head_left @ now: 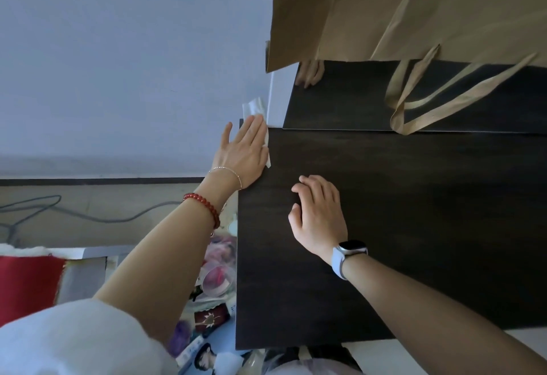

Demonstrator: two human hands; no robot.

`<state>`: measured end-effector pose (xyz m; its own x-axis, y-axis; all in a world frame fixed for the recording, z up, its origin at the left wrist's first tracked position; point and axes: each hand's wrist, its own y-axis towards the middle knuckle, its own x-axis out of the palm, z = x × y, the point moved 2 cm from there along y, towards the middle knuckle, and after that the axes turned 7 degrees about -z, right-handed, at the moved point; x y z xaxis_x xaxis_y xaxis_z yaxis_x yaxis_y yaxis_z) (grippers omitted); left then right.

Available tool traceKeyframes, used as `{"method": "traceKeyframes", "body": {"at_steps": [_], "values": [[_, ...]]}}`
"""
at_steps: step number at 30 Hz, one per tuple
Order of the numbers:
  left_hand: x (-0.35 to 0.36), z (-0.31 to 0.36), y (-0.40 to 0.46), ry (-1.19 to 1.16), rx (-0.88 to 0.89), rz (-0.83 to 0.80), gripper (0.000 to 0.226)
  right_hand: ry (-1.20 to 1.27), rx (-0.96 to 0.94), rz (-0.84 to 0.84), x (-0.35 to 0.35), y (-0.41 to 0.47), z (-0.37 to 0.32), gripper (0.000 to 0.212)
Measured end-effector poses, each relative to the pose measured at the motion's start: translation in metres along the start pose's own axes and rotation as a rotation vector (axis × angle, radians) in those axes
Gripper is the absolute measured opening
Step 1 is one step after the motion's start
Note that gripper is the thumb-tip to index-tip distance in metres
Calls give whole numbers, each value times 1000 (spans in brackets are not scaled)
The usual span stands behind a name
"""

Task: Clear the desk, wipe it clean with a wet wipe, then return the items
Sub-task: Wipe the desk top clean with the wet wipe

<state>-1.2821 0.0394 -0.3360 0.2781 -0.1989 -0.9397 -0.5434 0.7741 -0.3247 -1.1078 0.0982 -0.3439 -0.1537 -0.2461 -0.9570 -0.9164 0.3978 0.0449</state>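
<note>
Tan paper bag [370,7] on dark desk [399,211], clutter [213,280] beside

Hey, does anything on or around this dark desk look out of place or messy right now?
Yes. The tan paper bag rests at the back of the dark wooden desk, its handles flopped loose across the surface. Small items sit in a jumbled pile below the desk's left edge. Nothing looks spilled or damaged.

No text, label, brand or number can be read on anything in view.
</note>
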Motion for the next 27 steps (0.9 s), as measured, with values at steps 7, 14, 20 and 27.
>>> {"method": "traceKeyframes", "body": {"at_steps": [7, 14, 20, 27], "values": [[0, -6, -6, -155, -77, 76, 50, -4, 1, 35, 1, -1, 0, 28], [8, 5, -27, -87, 13, 141, 54, 16, 24, 5, 0, 0, -1, 30], [6, 12, -15, -116, 49, 180, 52, 47, 32, -3, -1, 1, -1, 35], [40, 28, -91, -162, 144, 261, 45, 779, 236, 24, -20, 1, 11, 35]]}}
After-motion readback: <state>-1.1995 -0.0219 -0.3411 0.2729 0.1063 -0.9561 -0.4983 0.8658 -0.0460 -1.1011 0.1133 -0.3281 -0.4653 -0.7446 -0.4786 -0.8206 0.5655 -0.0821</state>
